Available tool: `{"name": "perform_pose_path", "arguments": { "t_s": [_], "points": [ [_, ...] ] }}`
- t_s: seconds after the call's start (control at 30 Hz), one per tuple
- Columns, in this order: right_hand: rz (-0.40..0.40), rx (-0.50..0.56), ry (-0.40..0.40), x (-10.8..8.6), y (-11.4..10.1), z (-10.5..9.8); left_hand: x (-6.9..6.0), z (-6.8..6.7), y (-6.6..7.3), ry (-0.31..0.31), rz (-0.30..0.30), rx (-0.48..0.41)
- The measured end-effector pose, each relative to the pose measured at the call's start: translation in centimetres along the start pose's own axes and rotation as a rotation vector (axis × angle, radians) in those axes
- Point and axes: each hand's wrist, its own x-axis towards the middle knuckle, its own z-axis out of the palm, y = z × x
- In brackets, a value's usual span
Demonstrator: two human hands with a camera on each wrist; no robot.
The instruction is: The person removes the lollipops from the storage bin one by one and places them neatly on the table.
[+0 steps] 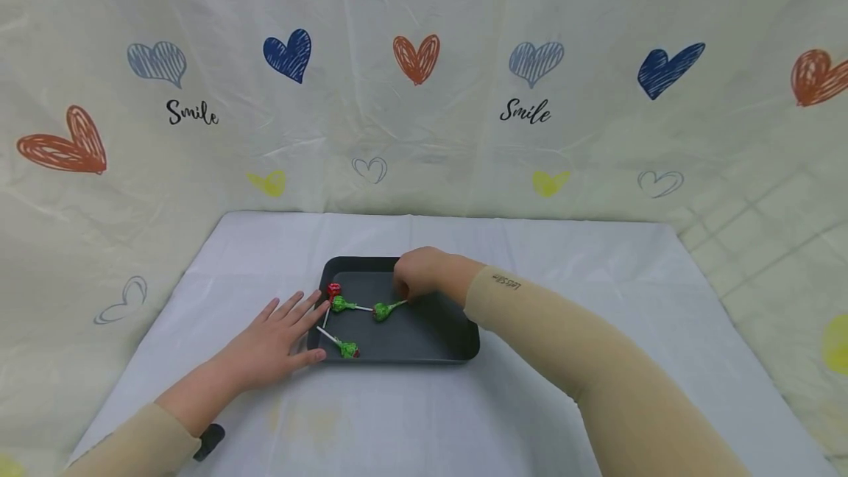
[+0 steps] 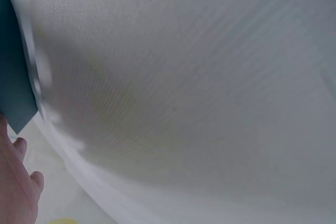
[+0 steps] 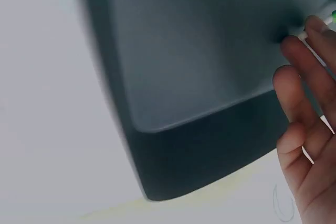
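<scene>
A dark rectangular tray [image 1: 424, 341] lies on the white-covered table with several wrapped lollipops in its left half. My right hand [image 1: 424, 271] reaches over the tray's far side and pinches the stick of a green lollipop [image 1: 381, 312]; its fingertips show in the right wrist view. To the left lie another green lollipop [image 1: 340, 304] and a red lollipop [image 1: 334, 290], close together. A third green lollipop [image 1: 348, 350] is near the front left corner. My left hand [image 1: 271, 344] has its fingers spread at the tray's left edge, its fingertips by the rim.
White cloth [image 1: 570, 418] covers the table. A pale sheet printed with hearts [image 1: 417, 59] and "Smile" hangs behind it and at the sides. Beside the left wrist a small black object [image 1: 209, 442] shows, partly hidden by the sleeve.
</scene>
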Motion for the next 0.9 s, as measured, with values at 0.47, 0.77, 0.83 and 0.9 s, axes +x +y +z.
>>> {"name": "perform_pose_path", "arguments": {
  "t_s": [0.47,0.77,0.83,0.9],
  "points": [
    [0.041,0.072,0.005,-0.9,0.3,-1.4,0.1,-0.2,0.0,-0.020,0.002,-0.003],
    [0.004,0.169,0.028,-1.4,0.3,-2.3,0.1,0.4,-0.4,0.017,0.020,-0.015],
    [-0.005,0.183,0.037,-1.4,0.2,-2.6,0.1,0.4,-0.4,0.013,0.019,-0.007],
    [-0.015,0.188,0.045,-1.5,0.1,-2.8,0.3,0.8,-0.7,0.007,0.009,0.009]
  ]
}}
